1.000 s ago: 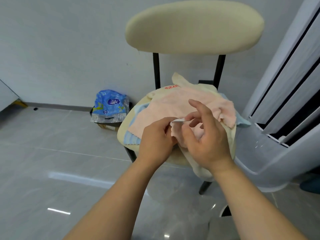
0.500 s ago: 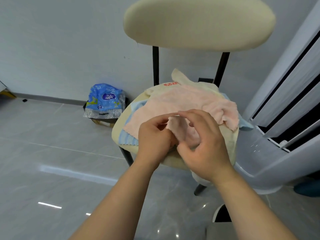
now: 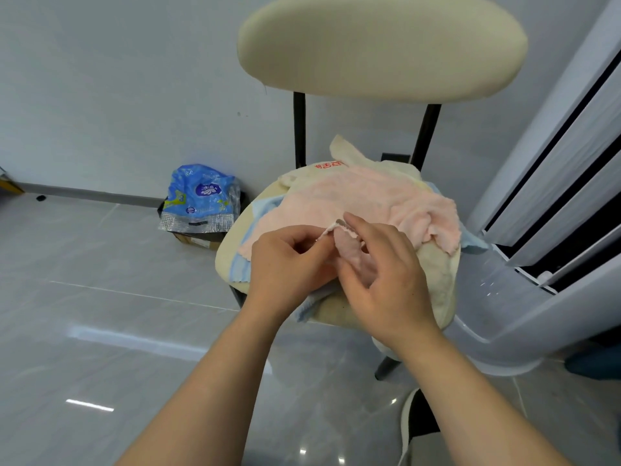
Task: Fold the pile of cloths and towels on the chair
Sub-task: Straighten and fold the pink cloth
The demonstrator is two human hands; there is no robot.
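Left hand (image 3: 289, 264) and right hand (image 3: 386, 284) both pinched the pink cloth (image 3: 363, 200) at its corner, so best bet was finding the hem and pulling taut.

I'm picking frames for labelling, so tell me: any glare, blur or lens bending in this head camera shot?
Head view: glare streaks on the glossy floor; wide-angle bending makes the tall white unit at right lean and bow; the left hand, right hand and the pink cloth they pinch look sharp and evenly lit, with only soft shadows.
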